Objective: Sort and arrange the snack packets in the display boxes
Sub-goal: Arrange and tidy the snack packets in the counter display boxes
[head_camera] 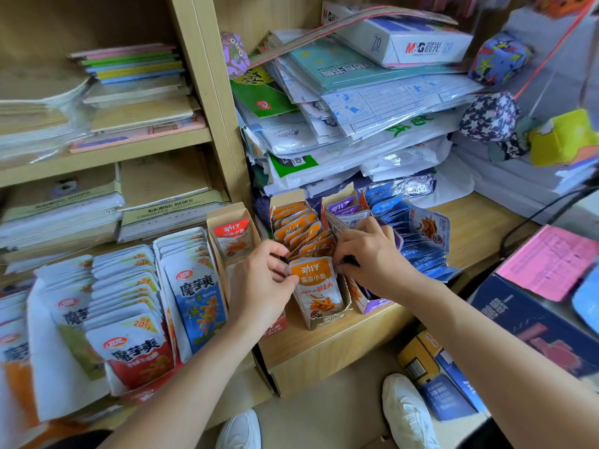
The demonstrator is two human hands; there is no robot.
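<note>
An open cardboard display box (pixel 327 321) on the wooden shelf holds a row of orange snack packets (pixel 299 228). The front orange packet (pixel 321 288) stands upright. My left hand (pixel 259 283) pinches its top left corner and my right hand (pixel 369 254) grips its top right corner. To the right, a purple box (pixel 372 304) holds purple packets (pixel 342 207), and blue packets (pixel 418 244) fan out beyond it. On the left, a box (pixel 227 218) holds a red packet (pixel 234 236).
Larger white pouches (pixel 129 319) fill boxes at the left. Stacks of notebooks and paper (pixel 356 102) pile up behind the boxes. A dark blue carton (pixel 534 328) and pink paper (pixel 551 260) lie at the right. My white shoes (pixel 405 409) stand on the floor below the shelf edge.
</note>
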